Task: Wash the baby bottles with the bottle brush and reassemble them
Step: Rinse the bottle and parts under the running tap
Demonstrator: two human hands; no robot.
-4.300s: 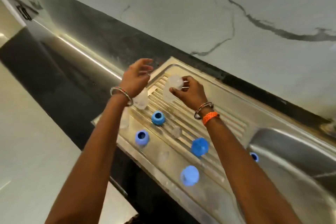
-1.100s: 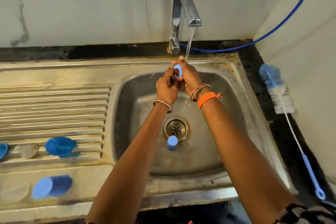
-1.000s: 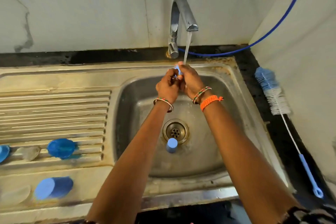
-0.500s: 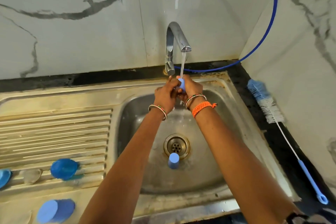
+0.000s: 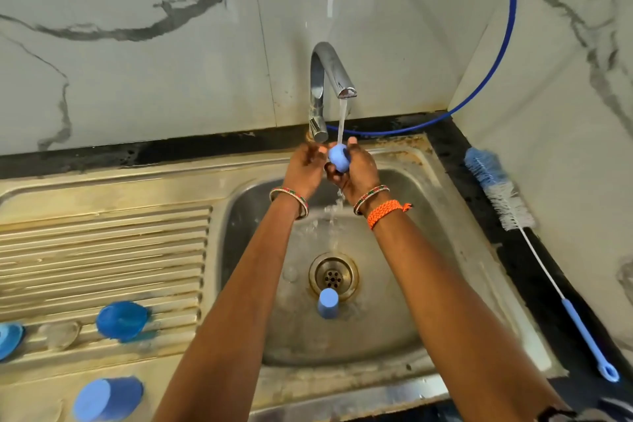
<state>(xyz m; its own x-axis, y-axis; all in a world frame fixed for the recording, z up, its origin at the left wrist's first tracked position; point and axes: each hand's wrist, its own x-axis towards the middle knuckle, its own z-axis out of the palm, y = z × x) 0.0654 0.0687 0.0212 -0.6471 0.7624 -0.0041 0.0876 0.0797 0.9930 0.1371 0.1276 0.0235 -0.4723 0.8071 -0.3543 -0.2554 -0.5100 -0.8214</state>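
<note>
steel sink (image 5: 404, 161); right hand (image 5: 359, 169) grips round blue cap (image 5: 339, 157), left hand (image 5: 305, 169) loose.

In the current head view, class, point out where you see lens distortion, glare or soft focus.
Head view: wide-angle bending curves the sink rim; glare streaks the wall above the tap; the clear part on the drainboard reads soft; the blue cap in the right hand stays fairly sharp.
</note>
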